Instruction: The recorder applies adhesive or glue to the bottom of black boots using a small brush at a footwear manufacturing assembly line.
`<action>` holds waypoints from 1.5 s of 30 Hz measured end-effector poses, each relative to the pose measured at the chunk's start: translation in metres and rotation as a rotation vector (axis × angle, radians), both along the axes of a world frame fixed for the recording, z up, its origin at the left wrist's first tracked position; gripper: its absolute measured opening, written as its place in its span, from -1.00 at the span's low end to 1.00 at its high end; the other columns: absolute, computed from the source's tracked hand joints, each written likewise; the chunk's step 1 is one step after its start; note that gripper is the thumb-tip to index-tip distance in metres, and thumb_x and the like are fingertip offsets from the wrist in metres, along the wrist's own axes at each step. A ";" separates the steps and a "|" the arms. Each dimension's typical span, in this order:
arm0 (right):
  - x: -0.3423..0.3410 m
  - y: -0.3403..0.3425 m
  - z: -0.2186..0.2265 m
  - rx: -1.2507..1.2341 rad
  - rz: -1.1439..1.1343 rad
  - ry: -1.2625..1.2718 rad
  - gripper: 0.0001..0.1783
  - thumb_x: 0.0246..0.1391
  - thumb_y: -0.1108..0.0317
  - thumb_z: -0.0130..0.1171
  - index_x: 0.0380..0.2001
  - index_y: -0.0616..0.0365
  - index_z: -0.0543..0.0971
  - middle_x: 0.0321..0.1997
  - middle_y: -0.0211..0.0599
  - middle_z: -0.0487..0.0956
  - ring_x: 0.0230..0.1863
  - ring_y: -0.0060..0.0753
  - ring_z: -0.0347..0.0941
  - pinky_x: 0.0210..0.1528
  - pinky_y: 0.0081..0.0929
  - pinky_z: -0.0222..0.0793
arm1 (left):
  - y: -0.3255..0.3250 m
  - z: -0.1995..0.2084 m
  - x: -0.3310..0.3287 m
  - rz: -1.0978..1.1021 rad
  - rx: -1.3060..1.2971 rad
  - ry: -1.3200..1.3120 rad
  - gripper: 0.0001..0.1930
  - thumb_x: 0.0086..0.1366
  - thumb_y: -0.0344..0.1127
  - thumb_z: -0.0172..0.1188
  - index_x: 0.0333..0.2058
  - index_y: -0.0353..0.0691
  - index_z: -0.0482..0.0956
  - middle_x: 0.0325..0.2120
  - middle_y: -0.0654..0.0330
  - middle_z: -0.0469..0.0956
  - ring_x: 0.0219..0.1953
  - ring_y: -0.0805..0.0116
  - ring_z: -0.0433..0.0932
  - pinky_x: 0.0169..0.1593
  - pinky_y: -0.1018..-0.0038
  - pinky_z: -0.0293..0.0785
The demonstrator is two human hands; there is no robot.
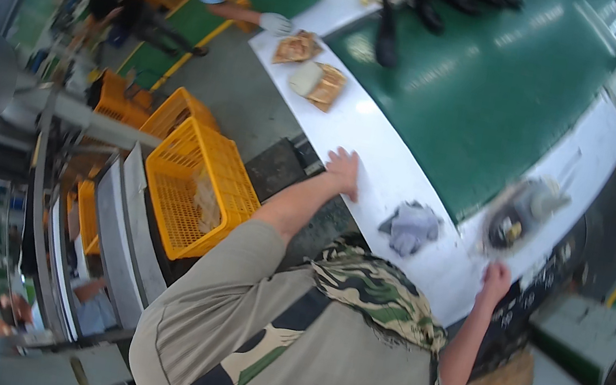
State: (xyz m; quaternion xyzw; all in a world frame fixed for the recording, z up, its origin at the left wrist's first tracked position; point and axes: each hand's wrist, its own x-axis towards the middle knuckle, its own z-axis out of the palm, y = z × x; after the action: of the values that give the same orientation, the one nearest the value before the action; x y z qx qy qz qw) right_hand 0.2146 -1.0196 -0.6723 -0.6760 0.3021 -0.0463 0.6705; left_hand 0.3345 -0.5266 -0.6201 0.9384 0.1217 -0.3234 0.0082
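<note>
My left hand (343,171) lies flat on the near edge of a white table (381,152), fingers apart and holding nothing. My right hand (496,280) rests at the table's rim further right with its fingers curled in and nothing visible in them. Just beyond it sits a blurred dark round object with a pale top (522,215). A crumpled grey cloth or pair of gloves (411,227) lies on the table between my hands, touching neither.
A green conveyor belt (492,85) runs beyond the white table. Two tan packages (298,48) (319,83) lie at the far end near a co-worker's white-gloved hand (276,23). Yellow plastic crates (198,185) stand on the floor to my left beside a metal rack.
</note>
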 end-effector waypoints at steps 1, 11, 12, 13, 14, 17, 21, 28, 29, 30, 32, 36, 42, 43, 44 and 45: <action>-0.015 0.011 -0.007 0.127 -0.027 0.040 -0.92 0.10 0.44 0.24 -0.33 0.15 0.56 -0.52 -0.46 0.50 -0.62 -0.64 0.34 -0.60 -0.66 0.24 | 0.000 0.000 -0.001 -0.002 -0.001 -0.006 0.48 -0.37 0.00 0.70 0.44 -0.18 -0.17 0.41 -0.34 -0.17 0.40 -0.48 -0.08 0.36 -0.12 0.19; -0.080 0.058 -0.024 0.381 0.022 0.365 -0.83 0.21 0.26 0.20 -0.21 0.05 0.49 -0.51 -0.37 0.56 -0.62 -0.50 0.46 -0.63 -0.55 0.40 | 0.003 0.003 -0.004 -0.021 -0.041 -0.005 0.48 -0.37 -0.06 0.70 0.43 -0.31 -0.19 0.38 -0.46 -0.20 0.37 -0.61 -0.11 0.33 -0.23 0.14; -0.078 0.056 -0.022 0.401 -0.001 0.380 -0.83 0.21 0.25 0.20 -0.21 0.05 0.49 -0.51 -0.37 0.55 -0.62 -0.49 0.46 -0.63 -0.54 0.40 | 0.003 0.004 -0.004 -0.027 -0.035 -0.002 0.48 -0.37 -0.06 0.69 0.43 -0.31 -0.19 0.38 -0.46 -0.20 0.37 -0.61 -0.11 0.33 -0.23 0.14; -0.076 0.055 -0.020 0.415 0.004 0.399 -0.83 0.21 0.25 0.19 -0.20 0.04 0.48 -0.51 -0.37 0.55 -0.62 -0.49 0.46 -0.63 -0.52 0.43 | 0.003 0.004 -0.004 -0.028 -0.039 -0.002 0.48 -0.36 -0.06 0.69 0.43 -0.31 -0.19 0.38 -0.46 -0.20 0.37 -0.61 -0.11 0.33 -0.23 0.14; -0.075 0.055 -0.018 0.413 0.016 0.413 -0.83 0.21 0.25 0.19 -0.20 0.03 0.48 -0.52 -0.37 0.55 -0.63 -0.49 0.46 -0.63 -0.52 0.43 | 0.003 0.004 -0.004 -0.030 -0.038 -0.001 0.48 -0.36 -0.06 0.69 0.43 -0.32 -0.19 0.39 -0.45 -0.20 0.37 -0.61 -0.11 0.33 -0.23 0.14; -0.073 0.055 -0.017 0.420 0.030 0.429 -0.85 0.21 0.25 0.19 -0.22 0.01 0.48 -0.54 -0.38 0.55 -0.64 -0.48 0.47 -0.64 -0.51 0.43 | 0.004 0.005 -0.005 -0.033 -0.038 -0.002 0.48 -0.35 -0.05 0.69 0.43 -0.32 -0.20 0.39 -0.44 -0.20 0.37 -0.60 -0.11 0.33 -0.23 0.15; -0.073 0.055 -0.019 0.411 0.031 0.430 -0.85 0.21 0.25 0.19 -0.23 0.01 0.48 -0.54 -0.38 0.55 -0.65 -0.49 0.46 -0.65 -0.51 0.42 | 0.003 0.006 -0.004 -0.032 -0.029 0.011 0.48 -0.35 -0.04 0.69 0.44 -0.31 -0.21 0.39 -0.45 -0.20 0.37 -0.59 -0.10 0.33 -0.22 0.14; -0.070 0.056 -0.021 0.427 -0.013 0.467 -0.86 0.17 0.26 0.19 -0.29 0.03 0.50 -0.56 -0.37 0.53 -0.67 -0.45 0.45 -0.67 -0.47 0.40 | 0.002 0.002 -0.002 -0.026 -0.005 0.006 0.48 -0.39 -0.03 0.69 0.43 -0.26 -0.17 0.39 -0.41 -0.19 0.39 -0.52 -0.07 0.36 -0.14 0.16; -0.070 0.057 -0.022 0.416 -0.003 0.465 -0.86 0.15 0.26 0.19 -0.30 0.04 0.51 -0.56 -0.36 0.54 -0.67 -0.44 0.45 -0.68 -0.46 0.40 | 0.003 0.001 0.000 -0.048 -0.008 0.024 0.50 -0.37 0.02 0.69 0.44 -0.27 -0.21 0.39 -0.44 -0.21 0.38 -0.58 -0.09 0.35 -0.21 0.14; -0.069 0.057 -0.022 0.405 -0.006 0.465 -0.86 0.14 0.26 0.19 -0.31 0.05 0.52 -0.56 -0.35 0.55 -0.67 -0.43 0.46 -0.68 -0.45 0.40 | 0.003 -0.001 0.000 -0.043 -0.001 0.016 0.50 -0.37 0.02 0.69 0.44 -0.23 -0.21 0.39 -0.42 -0.21 0.39 -0.56 -0.11 0.36 -0.17 0.13; -0.068 0.056 -0.023 0.360 -0.044 0.500 -0.86 0.13 0.27 0.20 -0.31 0.06 0.54 -0.56 -0.32 0.57 -0.67 -0.42 0.48 -0.68 -0.43 0.42 | 0.001 -0.005 0.002 -0.040 0.031 0.028 0.48 -0.35 0.05 0.68 0.44 -0.19 -0.19 0.40 -0.37 -0.19 0.40 -0.50 -0.11 0.38 -0.14 0.13; -0.065 0.058 -0.020 0.400 -0.098 0.545 -0.83 0.14 0.22 0.22 -0.33 0.08 0.55 -0.54 -0.31 0.59 -0.67 -0.41 0.49 -0.65 -0.40 0.47 | 0.006 -0.009 0.007 -0.070 -0.009 -0.001 0.40 -0.31 0.06 0.66 0.42 -0.22 -0.10 0.38 -0.38 -0.14 0.35 -0.56 -0.05 0.31 -0.15 0.22; -0.058 0.063 -0.008 0.402 -0.173 0.587 -0.76 0.17 0.17 0.22 -0.39 0.12 0.55 -0.58 -0.29 0.58 -0.69 -0.41 0.48 -0.64 -0.39 0.47 | 0.003 -0.010 0.064 -0.458 -0.342 -0.201 0.10 -0.18 -0.07 0.59 0.32 -0.30 0.19 0.36 -0.27 0.05 0.42 -0.25 0.03 0.39 0.11 0.20; -0.056 0.064 -0.006 0.398 -0.194 0.594 -0.72 0.18 0.15 0.22 -0.41 0.15 0.54 -0.61 -0.29 0.57 -0.72 -0.41 0.46 -0.65 -0.40 0.47 | -0.007 -0.007 0.080 -0.526 -0.442 -0.257 0.03 -0.14 -0.12 0.57 0.29 -0.31 0.24 0.36 -0.23 0.10 0.42 -0.19 0.06 0.40 0.13 0.18; -0.055 0.065 -0.006 0.406 -0.194 0.598 -0.71 0.18 0.13 0.21 -0.40 0.14 0.54 -0.61 -0.31 0.56 -0.71 -0.42 0.46 -0.65 -0.40 0.47 | -0.020 -0.003 0.098 -0.580 -0.534 -0.291 -0.04 -0.11 -0.16 0.55 0.27 -0.31 0.28 0.35 -0.20 0.15 0.42 -0.13 0.09 0.41 0.15 0.16; -0.053 0.065 -0.005 0.398 -0.196 0.616 -0.71 0.19 0.12 0.20 -0.40 0.14 0.53 -0.61 -0.33 0.55 -0.71 -0.44 0.45 -0.64 -0.40 0.46 | -0.036 0.001 0.118 -0.757 -0.603 -0.305 -0.11 -0.07 -0.20 0.51 0.25 -0.32 0.31 0.33 -0.20 0.18 0.39 -0.13 0.14 0.41 0.12 0.15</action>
State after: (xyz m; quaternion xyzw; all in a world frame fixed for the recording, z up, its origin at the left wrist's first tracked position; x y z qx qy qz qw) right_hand 0.1615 -0.9541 -0.6773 -0.4828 0.5559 0.1545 0.6588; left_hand 0.4522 -0.5626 -0.6187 0.9090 -0.3285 -0.1840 0.1786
